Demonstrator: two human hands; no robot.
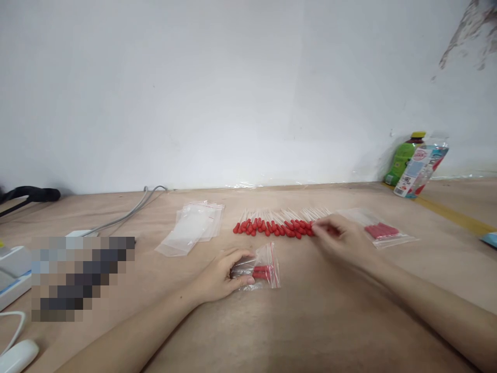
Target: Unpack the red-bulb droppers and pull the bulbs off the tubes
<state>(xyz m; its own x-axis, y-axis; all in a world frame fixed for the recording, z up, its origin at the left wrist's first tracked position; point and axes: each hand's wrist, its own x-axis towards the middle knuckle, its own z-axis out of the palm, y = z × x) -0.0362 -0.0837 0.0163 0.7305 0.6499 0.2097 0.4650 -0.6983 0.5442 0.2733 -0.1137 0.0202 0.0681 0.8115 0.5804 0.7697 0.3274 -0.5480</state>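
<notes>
My left hand holds a small clear zip-lock bag flat on the table, thumb and fingers closed on its left part. Inside that bag lie a few red-tipped sticks, their heads toward the red seal line. A row of white sticks with red bulb-shaped heads lies beyond, heads facing me. At the row's right end, my right hand has thumb and forefinger pinched at a red head; the fingertips partly hide it. Farther right lies another zip-lock bag with several red-headed sticks inside.
Flat clear bags lie in a stack at the left. A green bottle and a printed clear package stand by the wall. Grey cables, a white power strip, a white mouse and a blurred-out patch are at left.
</notes>
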